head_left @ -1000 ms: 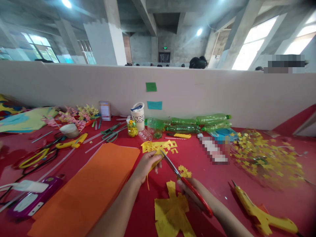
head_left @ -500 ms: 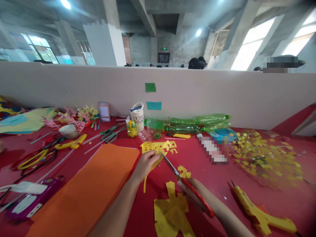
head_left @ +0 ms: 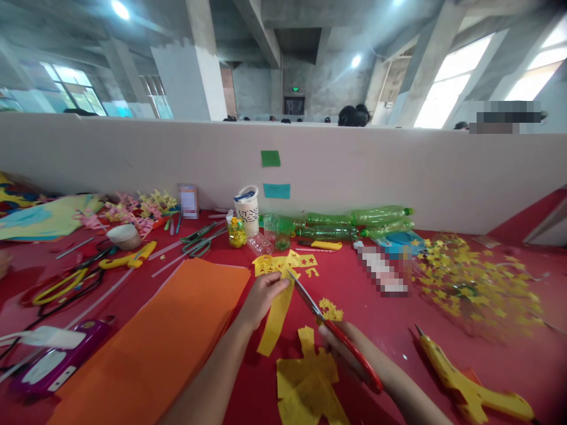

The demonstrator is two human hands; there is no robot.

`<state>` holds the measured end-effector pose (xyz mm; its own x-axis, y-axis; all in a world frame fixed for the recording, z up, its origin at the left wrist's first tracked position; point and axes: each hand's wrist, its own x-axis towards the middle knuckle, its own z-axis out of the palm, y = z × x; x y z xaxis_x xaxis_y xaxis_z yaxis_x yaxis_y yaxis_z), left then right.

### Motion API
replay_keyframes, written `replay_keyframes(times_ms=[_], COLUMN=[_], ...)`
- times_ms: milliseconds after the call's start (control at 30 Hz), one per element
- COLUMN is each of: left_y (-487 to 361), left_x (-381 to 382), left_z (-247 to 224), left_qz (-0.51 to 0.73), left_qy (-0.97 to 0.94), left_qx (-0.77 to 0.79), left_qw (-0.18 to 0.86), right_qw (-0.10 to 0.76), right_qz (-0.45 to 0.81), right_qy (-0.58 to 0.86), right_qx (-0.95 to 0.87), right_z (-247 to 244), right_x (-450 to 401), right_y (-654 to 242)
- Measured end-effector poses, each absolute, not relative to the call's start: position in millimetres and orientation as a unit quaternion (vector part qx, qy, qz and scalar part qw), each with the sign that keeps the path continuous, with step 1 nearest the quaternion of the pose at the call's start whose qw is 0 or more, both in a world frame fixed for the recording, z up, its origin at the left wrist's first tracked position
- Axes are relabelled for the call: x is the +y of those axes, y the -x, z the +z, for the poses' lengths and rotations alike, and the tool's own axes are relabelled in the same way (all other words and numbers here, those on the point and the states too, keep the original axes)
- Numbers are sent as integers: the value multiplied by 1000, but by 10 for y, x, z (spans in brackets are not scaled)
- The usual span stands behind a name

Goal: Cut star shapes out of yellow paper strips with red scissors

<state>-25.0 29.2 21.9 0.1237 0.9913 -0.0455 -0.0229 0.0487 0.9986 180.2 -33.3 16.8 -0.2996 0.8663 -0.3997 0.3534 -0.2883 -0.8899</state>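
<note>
My left hand (head_left: 264, 294) pinches a yellow felt-like strip (head_left: 278, 321) near its upper end, and the rest of the strip hangs down. In my right hand (head_left: 343, 339) is a pair of red-handled scissors (head_left: 316, 308), the blade tips meeting the strip just beside my left fingertips. Its fingers are partly hidden behind the red handles. Beyond my hands lie yellow scraps with star-shaped holes (head_left: 266, 265). A small pile of yellow cut stars (head_left: 330, 310) sits beside the scissors. Larger yellow pieces (head_left: 305, 378) lie nearest me.
Orange sheets (head_left: 177, 330) cover the left front of the red table. A yellow glue gun (head_left: 465, 378) lies at right, below a spray of yellow stars (head_left: 478, 283). Green plastic bottles (head_left: 354, 221) and a white cup (head_left: 247, 212) stand along the partition (head_left: 177, 147). A purple power strip (head_left: 62, 360) is at left.
The yellow strip has turned in my left fingers, so its broad face now shows and hangs lower. Both hands and the scissors have stayed almost in place.
</note>
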Motion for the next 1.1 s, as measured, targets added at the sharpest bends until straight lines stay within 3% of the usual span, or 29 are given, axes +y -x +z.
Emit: replay_keyframes(times_ms=[367, 567, 1100], left_y=[183, 175, 198], left_x=[256, 262, 253], left_z=[207, 197, 256], left_qz=[475, 481, 473], left_qy=[-506, -500, -488], left_qx=[473, 467, 452], left_qw=[543, 547, 578], right_qw=[219, 250, 236], right_qz=[646, 637, 612], right_qy=[520, 517, 537], right_qx=[-514, -514, -531], right_z=[80, 79, 150], right_x=[-379, -422, -390], right_y=[-1770, -1730, -1726])
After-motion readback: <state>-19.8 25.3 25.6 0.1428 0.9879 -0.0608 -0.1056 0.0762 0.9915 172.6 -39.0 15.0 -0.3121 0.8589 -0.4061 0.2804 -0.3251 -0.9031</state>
